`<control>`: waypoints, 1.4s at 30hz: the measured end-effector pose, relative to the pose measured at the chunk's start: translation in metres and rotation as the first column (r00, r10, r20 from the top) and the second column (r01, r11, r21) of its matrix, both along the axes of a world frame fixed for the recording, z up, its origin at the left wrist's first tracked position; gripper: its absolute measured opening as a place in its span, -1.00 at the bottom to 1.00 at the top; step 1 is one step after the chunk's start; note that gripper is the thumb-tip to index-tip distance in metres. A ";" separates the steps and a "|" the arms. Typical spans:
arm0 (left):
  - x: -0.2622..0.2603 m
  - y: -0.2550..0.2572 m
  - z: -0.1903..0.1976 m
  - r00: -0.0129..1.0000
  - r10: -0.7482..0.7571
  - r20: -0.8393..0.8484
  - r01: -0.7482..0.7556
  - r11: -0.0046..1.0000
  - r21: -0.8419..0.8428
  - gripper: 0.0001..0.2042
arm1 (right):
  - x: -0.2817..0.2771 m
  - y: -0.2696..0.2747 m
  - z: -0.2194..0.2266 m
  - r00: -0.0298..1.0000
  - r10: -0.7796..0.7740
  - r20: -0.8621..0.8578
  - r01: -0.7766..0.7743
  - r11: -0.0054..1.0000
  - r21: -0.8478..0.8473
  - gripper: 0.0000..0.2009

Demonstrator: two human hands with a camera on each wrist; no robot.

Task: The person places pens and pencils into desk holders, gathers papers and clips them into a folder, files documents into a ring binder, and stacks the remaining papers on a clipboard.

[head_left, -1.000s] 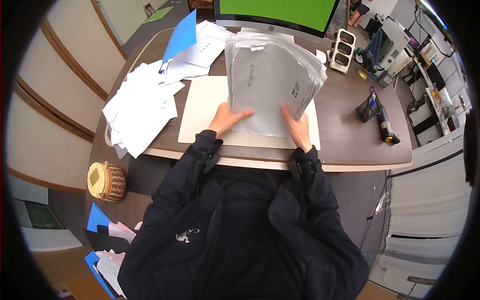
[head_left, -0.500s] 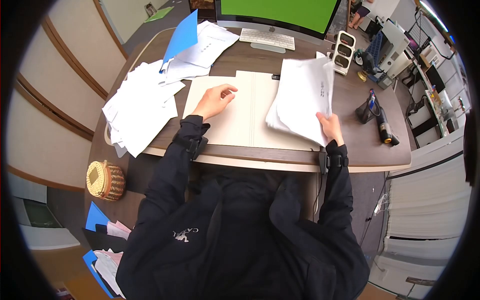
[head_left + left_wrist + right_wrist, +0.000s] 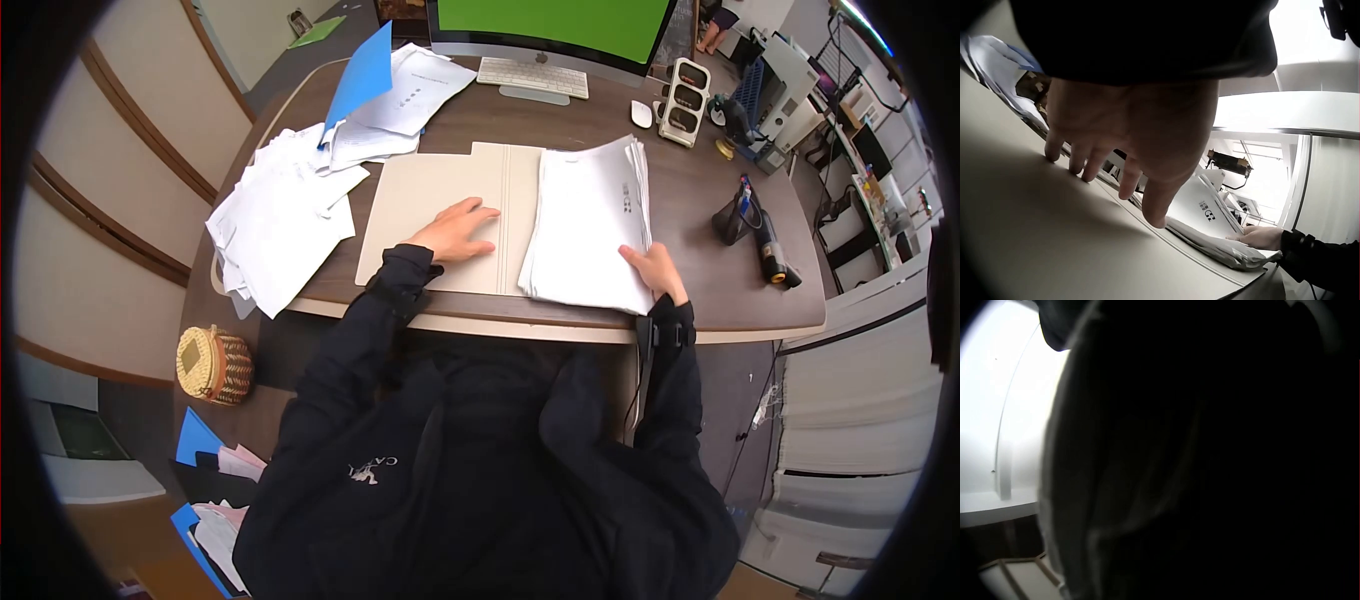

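Observation:
A cream file folder [image 3: 415, 195] lies spread open on the desk. On its right half rests a thick stack of white paper [image 3: 580, 215], also visible in the left wrist view as a stack [image 3: 1200, 215] with a slightly uneven edge. My right hand [image 3: 657, 270] grips the stack's lower right edge, thumb on top and the other fingers hidden. My left hand [image 3: 455, 235] is palm down over the bare left half of the folder, fingers spread; the left wrist view shows this hand [image 3: 1132, 128] with fingertips close over the cover. Dark cloth fills most of the right wrist view.
Loose papers [image 3: 290, 215] and a blue folder [image 3: 362, 80] pile up on the left. Behind are a keyboard [image 3: 535, 77] and monitor [image 3: 550, 30]. A mouse [image 3: 641, 114], white holder [image 3: 686, 103] and mesh pen cup [image 3: 735, 222] stand right. A woven basket [image 3: 215, 365] sits lower left.
The stack, first held upright in both hands with a grey sheet facing me, has come down onto the folder's right half. My left hand has let go and moved over the left half.

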State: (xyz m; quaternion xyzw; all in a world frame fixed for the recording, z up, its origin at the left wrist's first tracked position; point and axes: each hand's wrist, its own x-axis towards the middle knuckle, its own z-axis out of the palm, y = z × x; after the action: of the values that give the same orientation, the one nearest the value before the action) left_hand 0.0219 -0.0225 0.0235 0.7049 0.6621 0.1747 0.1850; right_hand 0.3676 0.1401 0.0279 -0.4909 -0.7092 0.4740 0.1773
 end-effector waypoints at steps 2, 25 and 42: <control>0.002 0.004 0.003 0.997 -0.039 0.065 0.041 0.999 -0.025 -0.43 | 0.002 -0.015 0.011 0.998 0.046 0.048 -0.044 0.998 -0.049 -0.63; 0.051 0.054 -0.025 0.689 0.237 0.685 -0.268 0.961 -0.063 -0.36 | -0.041 -0.008 -0.020 0.971 0.220 -0.094 -0.198 0.959 0.204 -0.45; 0.051 -0.056 0.001 0.776 0.355 0.521 -0.334 0.932 -0.138 -0.70 | -0.048 -0.016 -0.030 0.955 -0.027 -0.296 0.017 0.999 -0.038 -0.56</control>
State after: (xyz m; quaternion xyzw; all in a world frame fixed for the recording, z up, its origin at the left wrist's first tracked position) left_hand 0.0728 -0.0780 0.0247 0.4907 0.7044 0.3832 0.3409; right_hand 0.3200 0.1240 -0.0020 -0.4252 -0.6608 0.5524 0.2781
